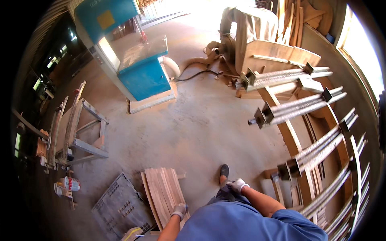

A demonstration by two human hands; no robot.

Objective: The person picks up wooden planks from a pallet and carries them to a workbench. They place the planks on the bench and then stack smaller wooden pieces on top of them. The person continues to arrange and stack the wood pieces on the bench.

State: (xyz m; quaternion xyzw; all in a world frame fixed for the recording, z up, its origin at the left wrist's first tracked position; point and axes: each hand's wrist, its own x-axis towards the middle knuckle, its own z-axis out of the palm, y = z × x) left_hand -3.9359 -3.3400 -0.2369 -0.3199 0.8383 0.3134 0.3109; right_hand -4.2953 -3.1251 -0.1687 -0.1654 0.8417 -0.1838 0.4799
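A pale work glove covers my left hand (179,209), which is at the lower right edge of a stack of wooden boards (163,186). Its fingers look bent, but whether they grip a board or only pass over it I cannot tell. My right hand (237,185), also gloved, is in front of my dark trousers near the thigh. Those fingers are closed, and what they hold, if anything, is hidden. The boards lie side by side, slanting away from me.
Beside the boards lies a grey plastic pallet (122,205). A clamp rack (299,116) with metal bars fills the right side. Ahead stands a blue machine (145,80) with a hose. A wooden trestle (90,128) and paint cans (72,184) are at left.
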